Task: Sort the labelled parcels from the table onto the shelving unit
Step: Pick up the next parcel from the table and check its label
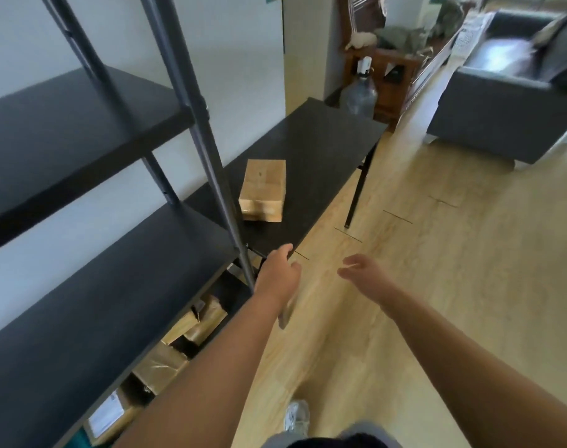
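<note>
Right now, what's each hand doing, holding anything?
Left hand: empty, fingers curled loosely, near the table edge.
Right hand: open, empty, over the floor.

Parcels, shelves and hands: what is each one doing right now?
Parcel on the table: lying flat, untouched.
Parcels on the low shelf: stored, jumbled.
Upper shelves: bare.
Left hand: open, empty.
Right hand: open, empty.

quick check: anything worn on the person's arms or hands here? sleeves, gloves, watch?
Nothing visible. Left hand and right hand are bare, without gloves, rings or a watch showing. Both forearms are bare all the way to the frame edge, so no sleeves are in view.
</note>
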`<action>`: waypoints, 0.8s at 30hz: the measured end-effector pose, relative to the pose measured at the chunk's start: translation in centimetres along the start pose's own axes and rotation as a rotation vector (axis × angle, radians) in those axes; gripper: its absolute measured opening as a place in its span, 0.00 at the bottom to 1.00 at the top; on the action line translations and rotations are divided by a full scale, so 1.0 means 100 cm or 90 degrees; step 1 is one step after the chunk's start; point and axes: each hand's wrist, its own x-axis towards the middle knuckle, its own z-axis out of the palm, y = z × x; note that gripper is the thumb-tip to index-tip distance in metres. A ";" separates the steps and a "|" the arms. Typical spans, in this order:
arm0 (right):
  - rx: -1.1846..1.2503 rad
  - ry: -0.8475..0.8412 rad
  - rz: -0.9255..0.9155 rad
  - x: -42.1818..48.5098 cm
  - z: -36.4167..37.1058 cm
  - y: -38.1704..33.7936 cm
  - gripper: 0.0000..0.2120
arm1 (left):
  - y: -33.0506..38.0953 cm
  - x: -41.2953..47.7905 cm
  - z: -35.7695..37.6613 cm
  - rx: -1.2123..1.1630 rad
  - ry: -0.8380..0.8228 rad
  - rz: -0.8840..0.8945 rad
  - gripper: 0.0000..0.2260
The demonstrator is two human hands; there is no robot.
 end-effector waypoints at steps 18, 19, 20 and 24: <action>-0.196 -0.177 -0.125 0.216 -0.081 -0.097 0.24 | 0.064 0.179 0.010 -0.023 0.297 -0.178 0.17; -0.207 -0.185 -0.133 0.226 -0.080 -0.102 0.24 | 0.062 0.183 0.009 -0.015 0.315 -0.185 0.18; -0.213 -0.194 -0.140 0.234 -0.079 -0.107 0.24 | 0.059 0.186 0.008 -0.009 0.332 -0.196 0.18; -0.250 -0.239 -0.181 0.258 -0.061 -0.129 0.25 | 0.042 0.196 0.000 0.019 0.376 -0.243 0.18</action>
